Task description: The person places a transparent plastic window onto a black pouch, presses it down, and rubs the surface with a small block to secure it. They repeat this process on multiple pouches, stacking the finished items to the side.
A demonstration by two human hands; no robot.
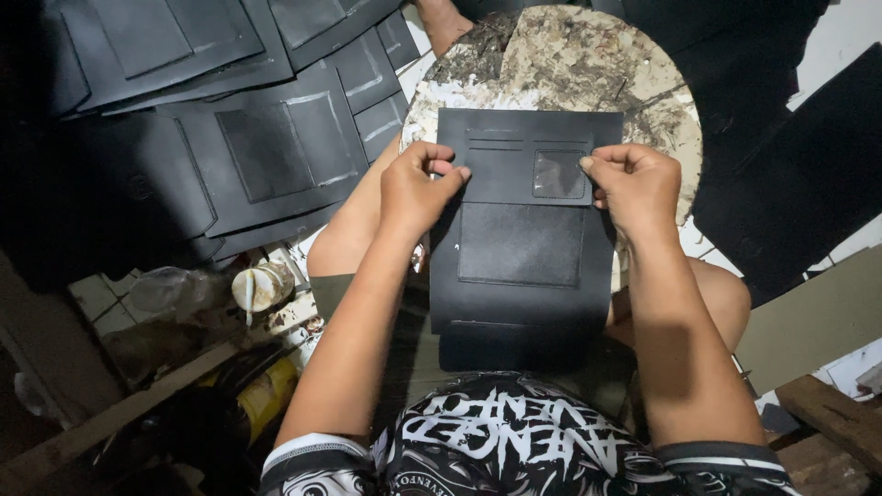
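Dim floor workspace, round stained work board (pixel 570 55) at centre, black cut panels all around.

Person seated with knees drawn up, the board just beyond them. A black leather panel (pixel 524 239) lies over the near edge of the board and hangs down toward the lap. Left hand (pixel 415 188) pinches the left edge of a smaller pocket piece with a clear window (pixel 559 174), thumb and fingers closed on it. Right hand (pixel 634 184) pinches the same piece at its right edge, beside the window. The piece sits flat on the upper part of the panel. Stack of similar black panels (pixel 266 147) at far left. Pale glue-smeared pot (pixel 260 287) on the tiled floor at near left, a yellow can (pixel 266 395) nearer still.
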